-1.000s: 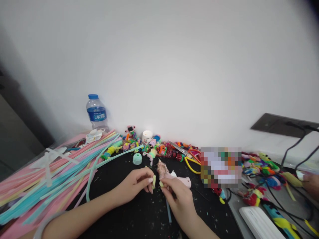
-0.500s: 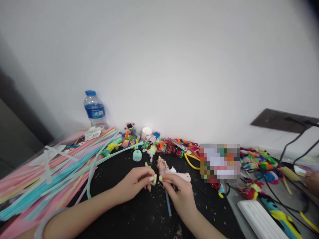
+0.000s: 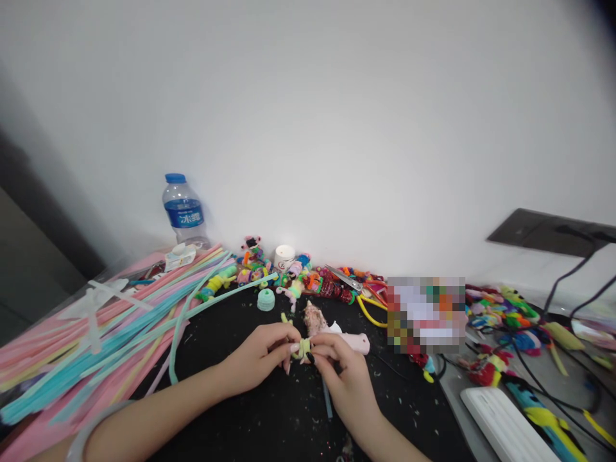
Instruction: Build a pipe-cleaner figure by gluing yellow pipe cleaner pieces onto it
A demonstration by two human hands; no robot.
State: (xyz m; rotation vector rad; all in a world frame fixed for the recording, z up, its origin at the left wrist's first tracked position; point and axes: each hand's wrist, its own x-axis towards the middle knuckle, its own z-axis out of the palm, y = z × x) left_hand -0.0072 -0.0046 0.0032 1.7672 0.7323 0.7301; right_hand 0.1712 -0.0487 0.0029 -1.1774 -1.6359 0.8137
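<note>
White wall (image 3: 337, 128) rises behind the black counter (image 3: 235, 423), where one clear bottle (image 3: 184, 213) and one white cup (image 3: 284, 258) stand near the back edge, contents unclear. Left hand (image 3: 269, 350) and right hand (image 3: 344, 364), each in a narrow grip, pinch one yellow-green fuzzy piece (image 3: 303, 350) above the counter's middle, nearer than one mint coil (image 3: 265, 299).

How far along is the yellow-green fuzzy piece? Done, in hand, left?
Looks done: colourful fuzzy figures sit by the wall; the mint coil is wound.
In hand: left hand and right hand pinch the yellow-green fuzzy piece.
Left: loose pastel strips look unused, scissors lie unheld. Fingers partly hide the piece, so I can't tell how much remains.
</note>
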